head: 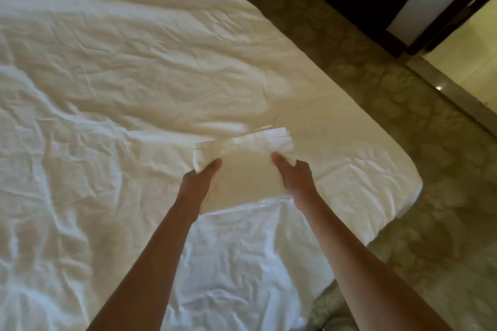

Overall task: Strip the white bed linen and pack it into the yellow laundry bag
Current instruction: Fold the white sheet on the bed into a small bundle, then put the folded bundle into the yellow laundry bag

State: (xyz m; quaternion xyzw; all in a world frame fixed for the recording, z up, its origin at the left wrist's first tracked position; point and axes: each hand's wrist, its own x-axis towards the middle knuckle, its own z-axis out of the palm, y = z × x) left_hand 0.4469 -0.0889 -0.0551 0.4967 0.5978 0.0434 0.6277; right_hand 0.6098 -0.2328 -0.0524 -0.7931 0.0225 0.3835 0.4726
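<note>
Left hand and right hand are each gripping one side of a folded white linen bundle, thumbs lying on top, holding it above the wrinkled white sheet covering the bed, near its corner beside patterned floor.

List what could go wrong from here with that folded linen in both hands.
1. The left hand and right hand grip only the near ends of the folded linen; its layered far edge could fan open when lifted.
2. It sits near the corner of the bed, so it could slide onto the carpet.
3. No yellow bag is in view, so carrying may undo the fold.
</note>
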